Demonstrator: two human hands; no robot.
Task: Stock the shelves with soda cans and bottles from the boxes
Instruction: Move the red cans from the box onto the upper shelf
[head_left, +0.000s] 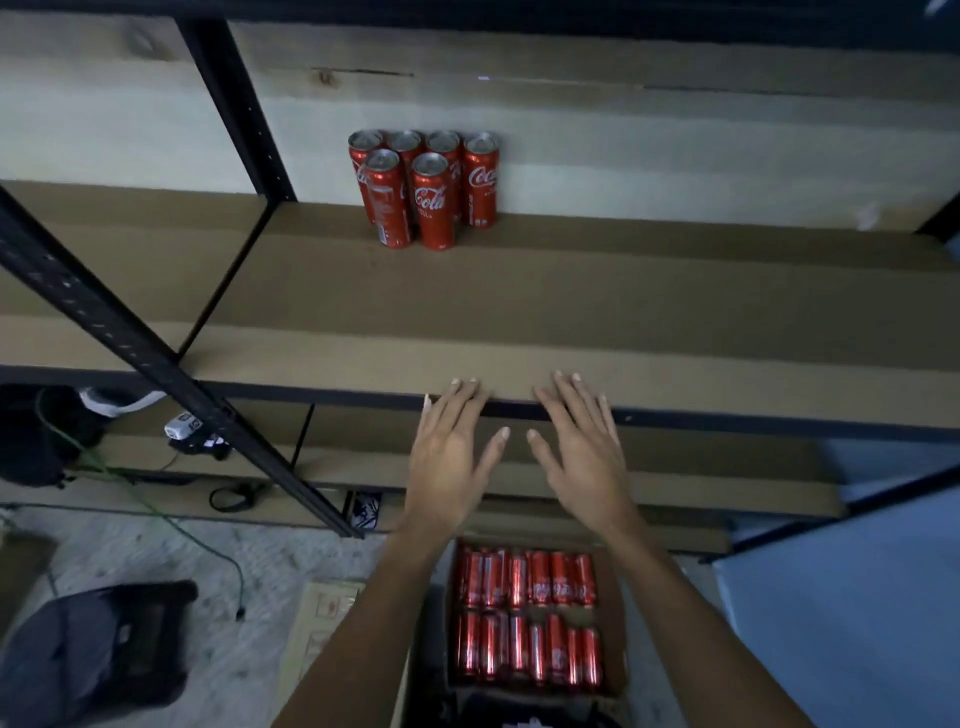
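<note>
Hands both flat and holding nothing, left hand (451, 448) and right hand (581, 447) over the brown shelf board (332, 312); six red soda cans (422, 187) at back, more in the open cardboard box (615, 613) below.

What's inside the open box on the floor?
Red soda cans lie on their sides in two rows, filling the box. Anything beneath that top layer is covered.

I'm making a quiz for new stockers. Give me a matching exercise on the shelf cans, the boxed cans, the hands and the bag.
1 shelf cans
2 boxed cans
3 left hand and right hand
4 dark bag

A lying on their sides
B on the floor, lower left
C open, holding nothing
D standing upright by the back wall

Pairs: 1-D, 2-A, 3-C, 4-B
</note>
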